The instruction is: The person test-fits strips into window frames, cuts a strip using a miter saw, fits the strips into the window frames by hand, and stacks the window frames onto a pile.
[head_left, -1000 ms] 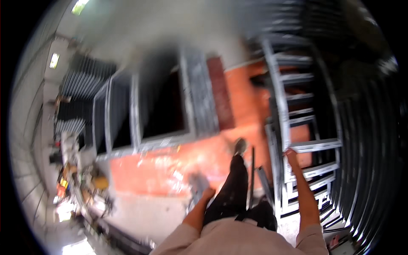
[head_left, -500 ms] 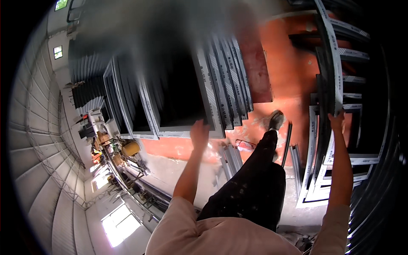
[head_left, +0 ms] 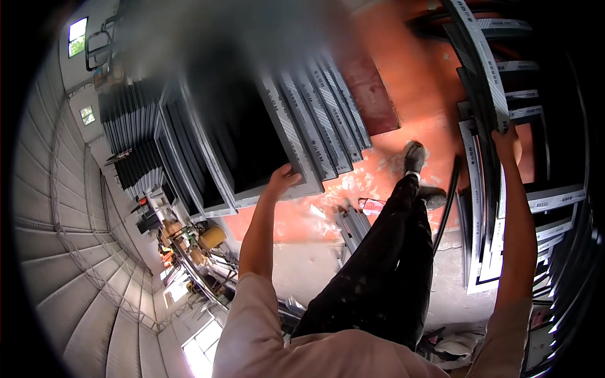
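My left hand point(head_left: 282, 181) is closed around the lower bar of a dark metal window frame point(head_left: 285, 129), close to its corner. White printed film covers the frame's face. It is the front one of several similar frames point(head_left: 324, 116) leaning together on the left. On the right, my right hand point(head_left: 508, 145) grips the lower end of another film-covered window frame point(head_left: 488, 66), which stands steeply tilted among other frames. Part of each hand's grip is hidden behind the bars.
Between the stacks runs an orange-painted floor point(head_left: 435, 94) with a dark red panel point(head_left: 368, 94) on it. Short metal profiles point(head_left: 353, 227) lie beside my legs. Further frames point(head_left: 554, 200) crowd the right. A cluttered bench point(head_left: 189, 246) stands to the left.
My view has turned slightly, and both stacks appear shifted. My feet have changed position, with a second shoe now showing. Both hands keep their places on the frames.
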`<state>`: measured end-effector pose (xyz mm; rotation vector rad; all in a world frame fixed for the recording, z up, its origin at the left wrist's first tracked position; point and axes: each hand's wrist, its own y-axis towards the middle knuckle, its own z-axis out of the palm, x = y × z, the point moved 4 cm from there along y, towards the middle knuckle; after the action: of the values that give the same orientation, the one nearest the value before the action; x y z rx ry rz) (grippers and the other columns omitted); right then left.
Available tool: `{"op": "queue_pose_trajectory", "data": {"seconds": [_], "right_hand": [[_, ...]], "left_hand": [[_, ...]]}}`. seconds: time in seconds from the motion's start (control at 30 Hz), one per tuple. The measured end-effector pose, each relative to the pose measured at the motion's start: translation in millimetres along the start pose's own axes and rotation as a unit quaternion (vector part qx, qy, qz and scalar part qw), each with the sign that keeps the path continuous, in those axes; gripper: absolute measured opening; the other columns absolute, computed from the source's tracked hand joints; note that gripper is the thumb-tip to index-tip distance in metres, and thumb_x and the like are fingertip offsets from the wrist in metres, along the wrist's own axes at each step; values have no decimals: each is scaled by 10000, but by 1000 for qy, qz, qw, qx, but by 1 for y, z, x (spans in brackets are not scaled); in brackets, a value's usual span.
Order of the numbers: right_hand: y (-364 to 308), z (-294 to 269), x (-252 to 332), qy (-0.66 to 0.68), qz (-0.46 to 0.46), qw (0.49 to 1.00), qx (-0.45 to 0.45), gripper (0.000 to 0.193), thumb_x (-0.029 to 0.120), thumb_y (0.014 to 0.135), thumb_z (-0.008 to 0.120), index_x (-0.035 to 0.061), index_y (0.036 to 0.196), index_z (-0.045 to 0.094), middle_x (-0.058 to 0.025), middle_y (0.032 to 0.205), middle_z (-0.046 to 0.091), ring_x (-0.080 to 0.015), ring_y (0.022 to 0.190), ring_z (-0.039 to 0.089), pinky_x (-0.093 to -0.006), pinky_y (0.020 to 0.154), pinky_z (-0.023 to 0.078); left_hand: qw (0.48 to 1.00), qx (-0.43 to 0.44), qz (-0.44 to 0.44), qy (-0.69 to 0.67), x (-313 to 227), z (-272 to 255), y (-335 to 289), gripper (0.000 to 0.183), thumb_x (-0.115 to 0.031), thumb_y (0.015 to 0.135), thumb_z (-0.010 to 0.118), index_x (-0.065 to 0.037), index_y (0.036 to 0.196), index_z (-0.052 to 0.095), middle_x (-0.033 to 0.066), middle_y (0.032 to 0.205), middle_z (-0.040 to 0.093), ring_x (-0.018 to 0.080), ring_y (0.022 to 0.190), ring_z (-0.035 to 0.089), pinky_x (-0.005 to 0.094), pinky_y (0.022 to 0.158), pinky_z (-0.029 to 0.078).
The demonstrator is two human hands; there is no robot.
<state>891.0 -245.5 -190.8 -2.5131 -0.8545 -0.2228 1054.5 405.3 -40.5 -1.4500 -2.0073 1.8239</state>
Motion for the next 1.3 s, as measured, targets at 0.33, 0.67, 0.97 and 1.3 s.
{"op": "queue_pose_trajectory", "data": {"seconds": [0.33, 0.67, 0.97, 1.3], "right_hand": [[-156, 8, -12, 47, 25, 998, 25, 545, 377, 687, 668, 19, 1073, 527, -232, 853, 659, -410, 736, 652, -507, 644, 520], [-281, -2, -106, 82, 82, 990, 83, 449, 176, 646, 674, 46, 1048, 522, -189, 950, 642, -386, 846, 639, -462, 725, 527], [-309, 12, -175, 53, 70, 996, 32, 273, 139, 684, 616, 66, 938, 545, -138, 937, 625, -315, 929, 615, -409, 778, 498], [-292, 21, -199, 32, 84, 994, -55, 108, 112, 741, 569, 81, 839, 538, -108, 819, 618, -300, 818, 633, -407, 740, 492]], "left_hand": [[950, -165, 173, 203, -2, -38, -26, 427, -121, 783, 731, 18, 1157, 576, 112, 1067, 625, 247, 990, 600, 350, 875, 482], [843, -189, 404, 301, -106, 223, 15, 385, -230, 897, 635, 11, 1188, 559, 191, 1163, 582, 364, 1060, 549, 421, 956, 419], [725, 19, 554, 408, -199, 478, -36, 560, -147, 750, 731, -23, 1248, 508, 179, 1182, 553, 369, 1101, 508, 451, 977, 409], [545, 161, 562, 601, -177, 533, -2, 822, -274, 593, 845, -111, 1323, 502, 103, 1308, 482, 291, 1292, 393, 485, 1121, 261]]}}
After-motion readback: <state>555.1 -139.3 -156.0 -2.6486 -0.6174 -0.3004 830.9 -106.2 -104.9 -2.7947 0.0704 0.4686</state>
